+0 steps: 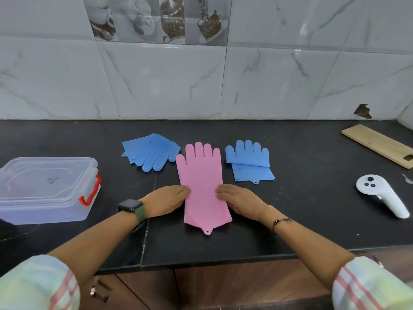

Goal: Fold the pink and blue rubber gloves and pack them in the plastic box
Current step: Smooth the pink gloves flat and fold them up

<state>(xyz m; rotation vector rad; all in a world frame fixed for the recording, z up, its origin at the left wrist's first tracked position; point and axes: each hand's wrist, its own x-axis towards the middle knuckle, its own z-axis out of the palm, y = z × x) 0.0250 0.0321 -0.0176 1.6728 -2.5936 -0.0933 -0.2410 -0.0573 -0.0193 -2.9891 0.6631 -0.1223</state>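
A pink rubber glove (202,175) lies flat on the black counter, fingers pointing to the wall. My left hand (166,199) rests with straight fingers on its left edge. My right hand (238,198) presses its right edge the same way. A folded blue glove (248,162) lies just right of the pink one. Another blue glove (152,154), bristle side up, lies folded to the left behind it. The clear plastic box (44,189) with a red latch stands shut at the far left.
A wooden cutting board (380,147) lies at the back right. A white handheld controller (382,195) lies near the right side. The counter's front edge (201,262) runs below my forearms, and a tiled wall closes the back.
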